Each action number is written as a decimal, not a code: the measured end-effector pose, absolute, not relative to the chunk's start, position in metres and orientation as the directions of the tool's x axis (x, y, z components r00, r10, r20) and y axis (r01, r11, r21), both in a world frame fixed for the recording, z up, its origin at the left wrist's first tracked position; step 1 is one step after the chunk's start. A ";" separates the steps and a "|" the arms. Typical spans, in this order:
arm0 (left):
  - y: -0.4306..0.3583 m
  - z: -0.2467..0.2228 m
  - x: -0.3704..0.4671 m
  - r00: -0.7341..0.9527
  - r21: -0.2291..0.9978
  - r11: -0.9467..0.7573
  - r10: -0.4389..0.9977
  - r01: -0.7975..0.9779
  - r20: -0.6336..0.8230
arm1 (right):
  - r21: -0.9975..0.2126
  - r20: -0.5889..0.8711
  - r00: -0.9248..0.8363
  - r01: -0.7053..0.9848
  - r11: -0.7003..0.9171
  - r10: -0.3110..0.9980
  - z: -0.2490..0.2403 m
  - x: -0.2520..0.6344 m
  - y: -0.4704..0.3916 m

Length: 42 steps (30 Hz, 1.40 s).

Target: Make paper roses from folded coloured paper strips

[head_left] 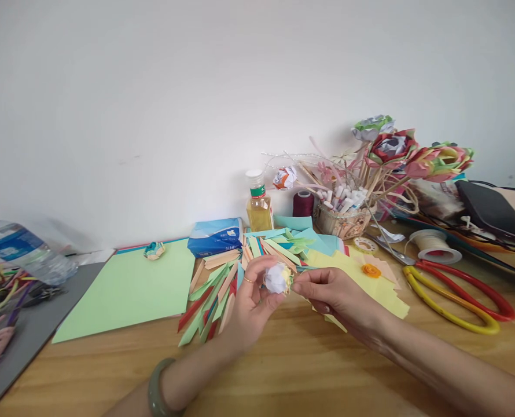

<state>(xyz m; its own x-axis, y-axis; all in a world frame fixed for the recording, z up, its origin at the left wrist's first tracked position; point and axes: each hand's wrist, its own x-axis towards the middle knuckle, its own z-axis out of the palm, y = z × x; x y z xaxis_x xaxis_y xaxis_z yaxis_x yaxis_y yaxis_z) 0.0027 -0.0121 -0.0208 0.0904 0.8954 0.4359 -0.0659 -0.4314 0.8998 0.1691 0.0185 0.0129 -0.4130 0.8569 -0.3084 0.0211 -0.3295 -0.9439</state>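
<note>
Between the thumb and fingers of my left hand [253, 298] is a small paper flower [277, 278], white on the near side with yellow and green edges at the right. My right hand [329, 289] has its thumb and index finger pinched together at the flower's right edge; they appear to grip one of its petals, though the fingertips partly hide it. Behind and below the hands lie folded paper strips [209, 304] in green, red, peach and blue. Yellow paper sheets [387, 295] spread under my right hand, with an orange paper curl [371, 270] on them.
Red-and-yellow-handled scissors [451, 298] and a thread spool [435, 246] lie at the right. Finished paper flowers [392, 147] rise from a basket [344, 223]. Behind stand a glue bottle [260, 211] and a tissue pack [215, 236]. Green paper [131, 298] and a water bottle [21, 246] are left.
</note>
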 end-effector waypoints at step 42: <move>-0.015 -0.027 0.002 0.177 0.863 -0.504 0.847 -0.031 0.501 | -0.904 -0.379 -0.425 -0.018 -0.427 0.822 0.009 0.169 0.020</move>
